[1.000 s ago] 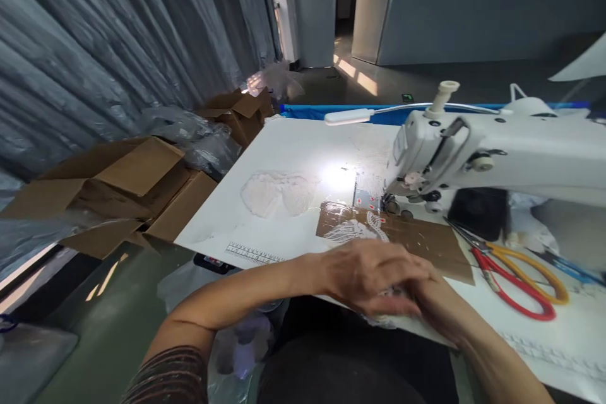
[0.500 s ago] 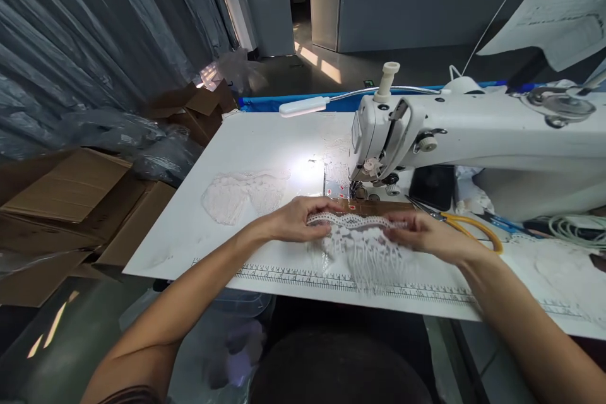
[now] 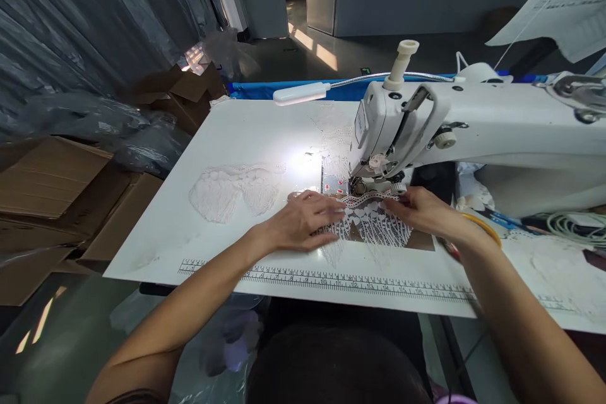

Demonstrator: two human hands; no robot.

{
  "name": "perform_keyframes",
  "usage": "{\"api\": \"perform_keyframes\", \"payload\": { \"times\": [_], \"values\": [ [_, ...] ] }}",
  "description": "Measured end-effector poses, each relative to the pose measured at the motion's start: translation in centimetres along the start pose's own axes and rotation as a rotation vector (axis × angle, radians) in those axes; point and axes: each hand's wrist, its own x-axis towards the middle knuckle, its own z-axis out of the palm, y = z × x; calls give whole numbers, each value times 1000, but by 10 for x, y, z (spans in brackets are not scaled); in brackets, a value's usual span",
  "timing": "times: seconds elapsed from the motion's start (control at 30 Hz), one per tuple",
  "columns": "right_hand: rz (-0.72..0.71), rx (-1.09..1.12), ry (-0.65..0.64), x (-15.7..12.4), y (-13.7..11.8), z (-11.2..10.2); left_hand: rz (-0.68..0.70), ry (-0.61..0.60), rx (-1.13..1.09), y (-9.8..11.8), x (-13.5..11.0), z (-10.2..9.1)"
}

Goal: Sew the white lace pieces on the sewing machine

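A strip of white fringed lace [image 3: 383, 228] lies over a brown plate [image 3: 422, 241] just in front of the presser foot [image 3: 358, 187]. My left hand [image 3: 300, 221] rests flat on the left part of the lace, fingers stretched out. At the lace's right end my right hand [image 3: 422, 209] pinches its upper edge beside the sewing machine [image 3: 502, 120]. That edge reaches up to the foot; whether it lies under it I cannot tell. Another white lace piece [image 3: 222, 192] lies flat on the table to the left.
Scissors with orange handles [image 3: 483, 227] are partly hidden behind my right wrist. A printed ruler [image 3: 331, 280] runs along the front of the white table [image 3: 161, 227]. A small lamp [image 3: 300, 95] hangs behind. Cardboard boxes [image 3: 52, 183] stand at left; more lace [image 3: 563, 268] lies at right.
The lace has gone from hanging between both hands to lying on the brown plate near the foot. My left hand has loosened its pinch and flattened. The machine appears closer.
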Motion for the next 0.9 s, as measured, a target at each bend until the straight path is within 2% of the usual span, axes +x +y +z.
{"api": "perform_keyframes", "payload": {
  "times": [0.1, 0.17, 0.23, 0.33, 0.4, 0.47, 0.53, 0.6, 0.67, 0.7, 0.8, 0.9],
  "values": [
    [-11, -16, 21, -8, 3, -1, 29, -86, 23, 10, 0, 3],
    [-15, 130, -1, -13, 2, 4, 9, -84, 5, 12, -1, 3],
    [36, 375, -47, -17, -8, 14, -52, -19, -72, 12, -3, 0],
    [169, 711, -58, -20, -33, 33, -271, 45, -372, 12, -4, -8],
    [134, 873, -109, -19, -49, 43, -435, 27, -616, 13, -5, -14],
    [41, 919, -201, -15, -58, 48, -591, 10, -723, 15, -5, -18],
    [-39, 796, -183, -12, -56, 49, -735, 15, -670, 17, -4, -19],
    [-88, 515, 0, -9, -46, 47, -832, 3, -587, 18, -4, -19],
    [-179, 217, 165, -9, -33, 46, -866, -19, -541, 18, -4, -17],
    [-254, 105, 194, -10, -27, 46, -869, -28, -531, 18, -4, -16],
    [-517, -109, 162, -13, -14, 53, -861, -19, -520, 19, -3, -14],
    [-607, -318, 207, -12, -9, 61, -842, 29, -494, 19, -3, -12]
  ]
}}
